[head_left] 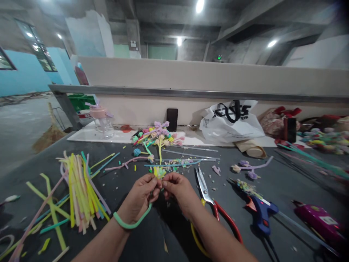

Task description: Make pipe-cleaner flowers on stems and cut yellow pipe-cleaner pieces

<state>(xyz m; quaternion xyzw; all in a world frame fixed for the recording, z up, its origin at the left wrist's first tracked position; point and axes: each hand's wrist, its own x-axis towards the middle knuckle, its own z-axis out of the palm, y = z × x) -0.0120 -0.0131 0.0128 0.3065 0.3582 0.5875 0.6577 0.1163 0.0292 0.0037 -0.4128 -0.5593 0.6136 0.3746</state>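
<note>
Near the middle of the dark table (272,182), toward its near edge, the left hand (140,194) and right hand (178,189) meet fingertip to fingertip. Both have their fingers curled in and pinch a small yellow-green fuzzy piece (159,172) between them, held just above the surface. A green pipe cleaner (131,222) loops under the left wrist. Red-handled scissors (215,205) lie just beside the right forearm, with a blue glue gun (260,211) farther toward the right edge. A bundle of pipe cleaners (79,193) lies toward the left edge.
</note>
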